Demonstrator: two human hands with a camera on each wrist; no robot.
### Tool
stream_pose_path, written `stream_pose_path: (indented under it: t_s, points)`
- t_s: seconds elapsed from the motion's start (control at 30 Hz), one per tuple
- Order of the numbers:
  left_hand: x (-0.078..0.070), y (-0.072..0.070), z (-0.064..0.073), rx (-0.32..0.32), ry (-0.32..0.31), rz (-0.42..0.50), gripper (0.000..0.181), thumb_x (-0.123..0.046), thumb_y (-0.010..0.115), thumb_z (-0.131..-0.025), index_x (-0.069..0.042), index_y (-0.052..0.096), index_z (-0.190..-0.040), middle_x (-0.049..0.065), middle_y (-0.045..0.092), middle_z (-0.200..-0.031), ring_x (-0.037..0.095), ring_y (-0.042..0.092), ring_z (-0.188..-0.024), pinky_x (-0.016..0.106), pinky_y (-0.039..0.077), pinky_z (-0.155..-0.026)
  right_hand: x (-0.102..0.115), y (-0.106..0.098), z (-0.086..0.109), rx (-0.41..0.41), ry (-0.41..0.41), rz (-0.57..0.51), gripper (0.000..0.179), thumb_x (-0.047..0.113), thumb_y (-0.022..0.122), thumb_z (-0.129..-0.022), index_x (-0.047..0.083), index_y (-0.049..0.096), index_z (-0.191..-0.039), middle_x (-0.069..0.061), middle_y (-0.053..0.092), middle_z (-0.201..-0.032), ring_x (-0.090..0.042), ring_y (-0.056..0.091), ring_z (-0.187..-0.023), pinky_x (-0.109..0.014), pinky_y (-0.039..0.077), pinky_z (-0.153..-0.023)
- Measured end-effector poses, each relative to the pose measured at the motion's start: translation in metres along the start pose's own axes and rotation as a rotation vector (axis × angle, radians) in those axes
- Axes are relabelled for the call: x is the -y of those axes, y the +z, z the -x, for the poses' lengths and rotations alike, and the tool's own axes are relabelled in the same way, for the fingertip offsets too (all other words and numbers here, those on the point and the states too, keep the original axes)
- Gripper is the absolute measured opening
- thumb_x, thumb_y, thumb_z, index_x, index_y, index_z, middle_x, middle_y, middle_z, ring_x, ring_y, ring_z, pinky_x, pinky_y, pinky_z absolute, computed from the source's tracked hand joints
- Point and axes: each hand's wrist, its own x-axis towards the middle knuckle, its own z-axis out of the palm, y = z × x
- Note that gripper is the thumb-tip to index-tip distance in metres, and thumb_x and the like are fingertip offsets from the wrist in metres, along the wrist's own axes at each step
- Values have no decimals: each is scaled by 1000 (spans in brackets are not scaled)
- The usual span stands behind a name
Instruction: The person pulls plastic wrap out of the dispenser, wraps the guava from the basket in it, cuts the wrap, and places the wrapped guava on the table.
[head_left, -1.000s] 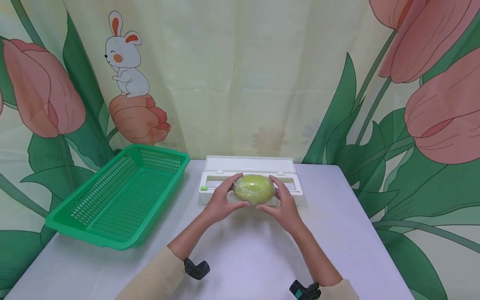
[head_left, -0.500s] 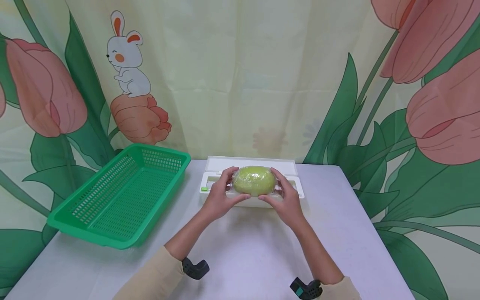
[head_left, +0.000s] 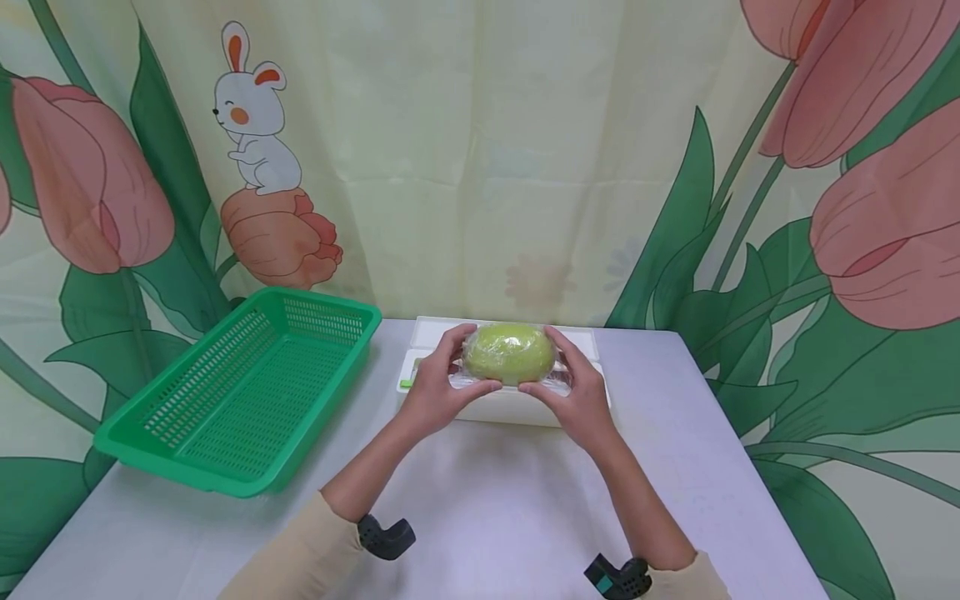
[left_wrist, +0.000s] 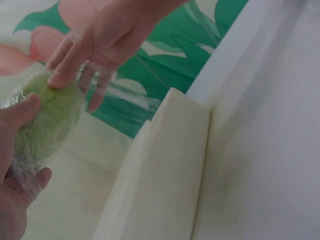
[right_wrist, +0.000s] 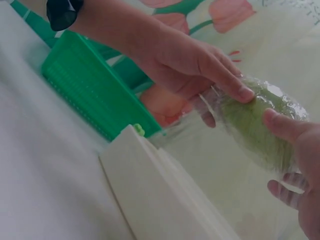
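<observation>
An oval yellow-green fruit (head_left: pixel 510 353), wrapped in clear cling film, is held up above a white cling film dispenser (head_left: pixel 504 408). My left hand (head_left: pixel 437 385) grips its left end, thumb on the near side and fingers behind. On the other end, my right hand (head_left: pixel 579 392) holds it the same way. Both wrist views show film (left_wrist: pixel 131 95) stretching from the fruit to the dispenser. The dispenser's lid (head_left: pixel 429 333) stands open at the back, and a green slider (right_wrist: pixel 137 130) sits at its left end. The fruit and hands hide the dispenser's middle.
A green perforated basket (head_left: pixel 258 479) stands at the left of the table (head_left: pixel 480 533), which has a white cover. Behind the table hangs a curtain (head_left: pixel 465 150) printed with tulips and a rabbit.
Both hands have raised the fruit and moved it slightly away from me. It now covers more of the lid, and more of the dispenser's front face shows below.
</observation>
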Motion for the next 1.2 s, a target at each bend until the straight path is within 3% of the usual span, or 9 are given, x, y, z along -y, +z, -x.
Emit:
stream_pose_path:
  t_s: [0.13, 0.33, 0.57, 0.83, 1.2]
  points:
    - [-5, -2, -1, -11, 21, 0, 80, -25, 83, -75, -15, 39, -141, 5, 58, -130, 20, 62, -111, 32, 58, -86, 3, -2, -1, -11, -26, -5, 87, 13, 84, -73, 17, 40, -147, -8, 49, -144, -30, 58, -121, -41, 56, -89]
    - [-12, -6, -4, -15, 36, 2, 78, -25, 84, -75, -16, 41, -140, 5, 59, -127, 18, 62, -110, 30, 58, -85, 10, -6, -3, -25, -39, 13, 86, 14, 85, -72, 16, 41, -146, -8, 50, -143, -27, 59, -120, -24, 56, -88]
    - [-19, -10, -5, -8, 45, 14, 78, -24, 83, -75, -14, 41, -140, 5, 59, -126, 19, 61, -109, 36, 58, -84, 20, -10, -4, -29, -39, 24, 86, 14, 84, -72, 16, 41, -146, -8, 52, -141, -27, 60, -118, -32, 57, -87]
    - [-30, -14, -7, -4, 39, -3, 77, -26, 83, -76, -15, 41, -140, 3, 61, -124, 16, 61, -106, 27, 56, -79, 30, -15, -4, -31, -32, 58, 85, 15, 84, -73, 19, 40, -147, -5, 52, -142, -23, 60, -119, -9, 50, -86]
    - [-39, -18, -6, -18, 51, 14, 78, -27, 83, -76, -15, 41, -141, 3, 61, -125, 15, 61, -108, 28, 57, -81, 41, -20, -5, -50, -76, 52, 87, 13, 85, -71, 18, 41, -146, -7, 53, -140, -25, 61, -118, -7, 50, -85]
